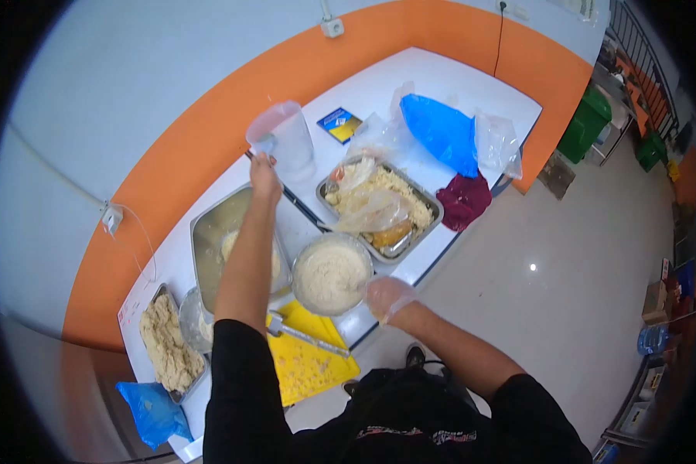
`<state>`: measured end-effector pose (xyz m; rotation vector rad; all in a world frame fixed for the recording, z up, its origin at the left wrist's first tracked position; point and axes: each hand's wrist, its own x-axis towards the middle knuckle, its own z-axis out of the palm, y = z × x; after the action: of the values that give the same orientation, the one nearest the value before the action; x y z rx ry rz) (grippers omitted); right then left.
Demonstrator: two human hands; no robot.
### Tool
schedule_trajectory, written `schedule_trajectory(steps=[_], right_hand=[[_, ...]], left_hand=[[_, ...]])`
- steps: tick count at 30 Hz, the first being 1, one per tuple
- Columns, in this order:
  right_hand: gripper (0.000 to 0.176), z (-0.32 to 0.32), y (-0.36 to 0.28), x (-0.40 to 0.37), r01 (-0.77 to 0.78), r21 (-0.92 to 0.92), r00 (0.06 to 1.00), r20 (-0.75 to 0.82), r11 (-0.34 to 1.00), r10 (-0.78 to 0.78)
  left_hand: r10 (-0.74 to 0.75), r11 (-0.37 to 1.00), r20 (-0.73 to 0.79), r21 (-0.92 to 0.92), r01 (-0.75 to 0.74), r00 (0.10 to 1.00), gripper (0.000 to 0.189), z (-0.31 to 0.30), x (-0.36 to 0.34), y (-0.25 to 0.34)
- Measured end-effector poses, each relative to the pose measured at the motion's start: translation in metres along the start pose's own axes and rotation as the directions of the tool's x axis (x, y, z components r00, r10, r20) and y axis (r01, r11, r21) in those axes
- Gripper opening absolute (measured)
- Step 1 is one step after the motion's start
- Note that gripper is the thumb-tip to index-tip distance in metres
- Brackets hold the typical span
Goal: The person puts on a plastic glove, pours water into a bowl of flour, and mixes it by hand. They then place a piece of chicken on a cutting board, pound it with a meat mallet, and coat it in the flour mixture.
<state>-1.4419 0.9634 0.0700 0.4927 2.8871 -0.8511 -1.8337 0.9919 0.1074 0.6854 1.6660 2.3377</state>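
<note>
My left hand (265,176) is closed on the handle of a clear plastic jug (291,145) near the wall side of the white table (448,69). My right hand (390,300), in a clear plastic glove, is beside the right rim of a round metal bowl (331,273) of pale flour; its fingers are blurred. Left of the bowl, under my left forearm, sits a deep metal tray (209,232) with some pale food inside. Beyond the bowl, another metal tray (433,213) holds crumbly food and plastic bags.
A yellow board (309,371) with crumbs bears a metal tool (313,340). A tray of dough-like pieces (166,344) and a blue bag (153,414) lie at the left. Farther back are a blue bag (441,131), a maroon cloth (464,203) and a blue-yellow packet (339,125).
</note>
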Motion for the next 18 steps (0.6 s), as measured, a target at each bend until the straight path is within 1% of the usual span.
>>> schedule_trajectory(steps=[2,4,5,7,9,10,12,14,15,17,18], right_hand=[[0.023,0.004,0.004,0.003,0.017,-0.018,1.000,-0.004,1.000,-0.017],[0.024,0.007,0.005,0.005,-0.051,0.015,0.995,-0.081,0.999,0.052],[0.024,0.002,0.005,0.004,-0.055,0.025,0.996,-0.071,0.998,0.057],[0.024,-0.009,-0.001,0.001,-0.103,0.026,0.994,-0.034,0.994,0.104],[0.023,-0.011,0.000,0.002,-0.110,0.016,0.994,-0.009,0.994,0.110],[0.023,-0.013,0.001,0.003,-0.114,-0.003,0.993,0.006,0.993,0.114],[0.022,-0.019,-0.001,0.002,-0.108,-0.010,0.994,0.008,0.994,0.108],[0.021,-0.021,-0.002,0.004,-0.101,-0.016,0.995,0.005,0.995,0.101],[0.020,-0.020,-0.002,0.005,-0.108,-0.027,0.994,-0.003,0.994,0.108],[0.019,-0.019,-0.002,0.005,-0.116,-0.034,0.993,-0.011,0.993,0.116],[0.018,-0.020,-0.003,0.005,-0.112,-0.051,0.994,-0.009,0.992,0.112]], left_hand=[[0.000,1.000,0.059,-0.004,0.000,0.998,0.022,-0.010,-0.017,0.047],[-0.048,0.998,0.130,0.045,0.042,0.990,0.023,-0.027,-0.033,0.104],[-0.085,0.994,0.179,0.079,0.071,0.980,0.023,-0.037,-0.042,0.132],[-0.104,0.994,0.099,0.045,0.100,0.990,0.021,-0.034,-0.078,0.193],[-0.132,0.990,0.174,0.065,0.123,0.976,0.021,-0.046,-0.108,0.239],[-0.161,0.986,0.154,0.058,0.154,0.975,0.020,-0.051,-0.124,0.257],[-0.196,0.980,0.133,0.054,0.190,0.972,0.020,-0.065,-0.154,0.285],[-0.301,0.952,0.188,0.123,0.281,0.935,0.019,-0.083,-0.179,0.305],[-0.302,0.951,0.186,0.126,0.282,0.935,0.019,-0.089,-0.193,0.310],[-0.422,0.896,0.071,0.184,0.404,0.904,0.020,-0.095,-0.219,0.314],[-0.422,0.896,0.071,0.186,0.404,0.904,0.020,-0.096,-0.232,0.314]])
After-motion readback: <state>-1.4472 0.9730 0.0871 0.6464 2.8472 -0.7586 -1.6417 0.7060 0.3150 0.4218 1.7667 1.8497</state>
